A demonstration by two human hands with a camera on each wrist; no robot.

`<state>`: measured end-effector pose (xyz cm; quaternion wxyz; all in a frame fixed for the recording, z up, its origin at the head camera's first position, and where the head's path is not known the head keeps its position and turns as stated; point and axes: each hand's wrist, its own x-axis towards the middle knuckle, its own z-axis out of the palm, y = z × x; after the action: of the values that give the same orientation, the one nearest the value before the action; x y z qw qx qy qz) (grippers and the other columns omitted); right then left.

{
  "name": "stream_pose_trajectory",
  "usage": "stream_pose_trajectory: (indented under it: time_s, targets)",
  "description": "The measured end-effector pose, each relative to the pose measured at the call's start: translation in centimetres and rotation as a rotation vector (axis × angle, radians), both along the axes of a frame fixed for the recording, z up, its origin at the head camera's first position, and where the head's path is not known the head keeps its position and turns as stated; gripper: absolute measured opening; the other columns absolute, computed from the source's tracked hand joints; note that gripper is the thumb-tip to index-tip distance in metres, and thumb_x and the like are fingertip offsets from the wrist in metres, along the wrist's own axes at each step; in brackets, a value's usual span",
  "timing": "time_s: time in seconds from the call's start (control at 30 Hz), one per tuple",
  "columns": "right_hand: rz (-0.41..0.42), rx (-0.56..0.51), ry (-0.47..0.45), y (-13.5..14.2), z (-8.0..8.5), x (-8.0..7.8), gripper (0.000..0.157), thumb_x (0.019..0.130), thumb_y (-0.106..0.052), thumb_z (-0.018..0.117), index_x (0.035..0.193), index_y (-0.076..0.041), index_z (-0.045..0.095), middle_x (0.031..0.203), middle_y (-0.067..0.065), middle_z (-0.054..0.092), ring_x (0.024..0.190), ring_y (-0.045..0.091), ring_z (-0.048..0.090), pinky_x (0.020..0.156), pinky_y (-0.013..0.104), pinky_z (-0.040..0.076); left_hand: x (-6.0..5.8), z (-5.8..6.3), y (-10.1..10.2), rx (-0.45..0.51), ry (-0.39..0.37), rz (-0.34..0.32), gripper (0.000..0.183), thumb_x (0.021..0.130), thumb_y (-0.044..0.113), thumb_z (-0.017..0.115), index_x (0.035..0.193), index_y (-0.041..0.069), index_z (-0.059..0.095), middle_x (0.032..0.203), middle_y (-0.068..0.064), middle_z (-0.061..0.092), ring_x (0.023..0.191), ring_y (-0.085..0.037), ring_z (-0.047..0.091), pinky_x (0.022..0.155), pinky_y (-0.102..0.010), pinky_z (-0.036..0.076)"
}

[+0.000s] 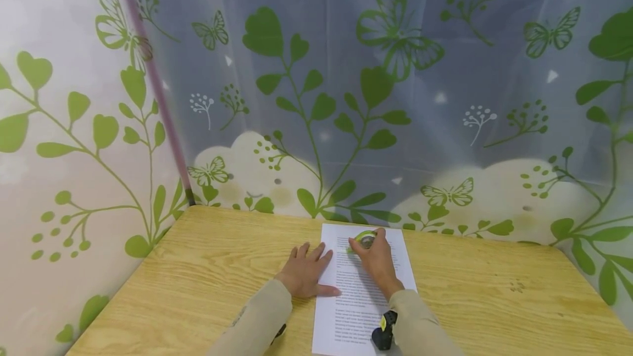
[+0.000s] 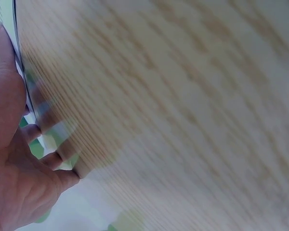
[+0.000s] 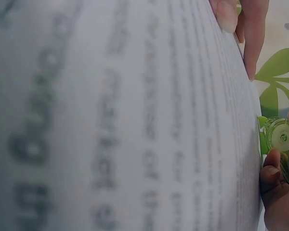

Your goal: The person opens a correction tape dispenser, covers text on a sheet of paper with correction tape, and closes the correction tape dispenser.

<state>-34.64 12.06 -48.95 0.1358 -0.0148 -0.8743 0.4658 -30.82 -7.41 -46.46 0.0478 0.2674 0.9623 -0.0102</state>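
Observation:
A printed sheet of paper [image 1: 325, 323] lies on the wooden table, lines of black text running across it. My right hand [image 1: 378, 261] pinches a green correction tape [image 1: 367, 240] between thumb and fingers, over the upper lines of text. In the right wrist view, the correction tape [image 3: 281, 137] shows a pale round spool inside a clear green case, right at the page surface. My left hand [image 1: 305, 274] rests with spread fingers at the sheet's left edge, its thumb on the paper. The left wrist view shows this left hand [image 2: 19, 178] low along the tabletop.
The light wood table [image 1: 212, 268] extends to both sides of the sheet. Behind it hangs a curtain [image 1: 346, 98] printed with green leaves and butterflies, close to the table's back edge. A black wrist camera [image 1: 384, 331] sits on the right sleeve.

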Motion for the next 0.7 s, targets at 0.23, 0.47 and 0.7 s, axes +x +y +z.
stream_pose_trajectory:
  time_s: [0.23, 0.47, 0.7]
  targets:
    - [0.004, -0.001, -0.018, 0.4, 0.2, 0.1, 0.059, 0.086, -0.03, 0.073, 0.118, 0.005, 0.038, 0.092, 0.018, 0.059, 0.079, 0.027, 0.06, 0.069, 0.041, 0.048, -0.3, -0.5, -0.1, 0.005, -0.01, -0.003, 0.092, 0.083, 0.076, 0.042, 0.151, 0.016, 0.029, 0.155, -0.01, 0.025, 0.137, -0.042, 0.025, 0.106, -0.057, 0.025]
    - [0.009, -0.003, -0.048, 0.8, 0.4, 0.2, 0.061, 0.086, -0.032, 0.073, 0.12, 0.004, 0.038, 0.093, 0.017, 0.059, 0.081, 0.026, 0.06, 0.07, 0.04, 0.048, -0.1, -0.2, -0.1, 0.011, -0.01, 0.0, 0.091, 0.082, 0.076, 0.044, 0.151, 0.017, 0.031, 0.154, -0.009, 0.027, 0.136, -0.041, 0.026, 0.106, -0.056, 0.026]
    - [0.009, 0.01, -0.052, 1.2, 0.3, 0.3, 0.061, 0.087, -0.034, 0.072, 0.12, 0.004, 0.037, 0.092, 0.017, 0.059, 0.079, 0.026, 0.059, 0.068, 0.04, 0.048, 0.1, 0.2, -0.1, 0.018, -0.005, -0.001, 0.091, 0.082, 0.075, 0.045, 0.15, 0.016, 0.032, 0.154, -0.01, 0.028, 0.135, -0.041, 0.028, 0.105, -0.056, 0.027]
